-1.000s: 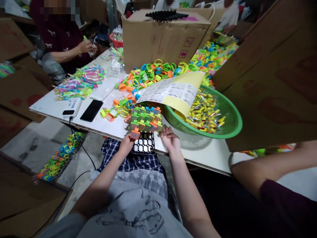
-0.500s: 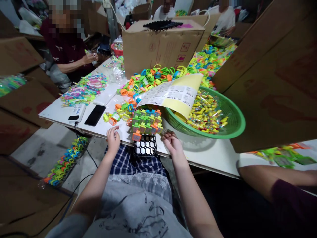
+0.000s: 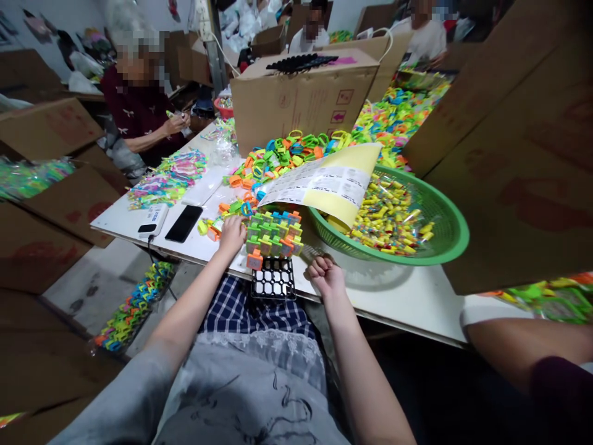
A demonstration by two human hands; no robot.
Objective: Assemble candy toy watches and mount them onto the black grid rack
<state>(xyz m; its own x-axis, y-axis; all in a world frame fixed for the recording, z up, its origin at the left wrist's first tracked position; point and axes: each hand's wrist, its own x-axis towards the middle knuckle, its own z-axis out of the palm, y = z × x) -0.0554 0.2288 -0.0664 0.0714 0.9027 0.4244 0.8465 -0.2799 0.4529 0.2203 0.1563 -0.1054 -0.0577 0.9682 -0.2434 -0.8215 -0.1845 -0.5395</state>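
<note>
Reaching into the loose coloured pieces (image 3: 221,217) on the bench (image 3: 393,290), the left hand (image 3: 231,233) curls over them; grip unclear. Right hand (image 3: 327,275), fisted, contents hidden, waits beside the black tray (image 3: 274,279) for loading.

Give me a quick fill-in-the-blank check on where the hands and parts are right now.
1. The left hand reaches into the loose coloured pieces just to the ____ of the black grid tray.
2. The right hand is closed in a ____ at the table edge.
3. The basket of yellow pieces is ____ in colour.
4. The black phone lies beside a ____ power bank.

Missing words: left; fist; green; white
</note>
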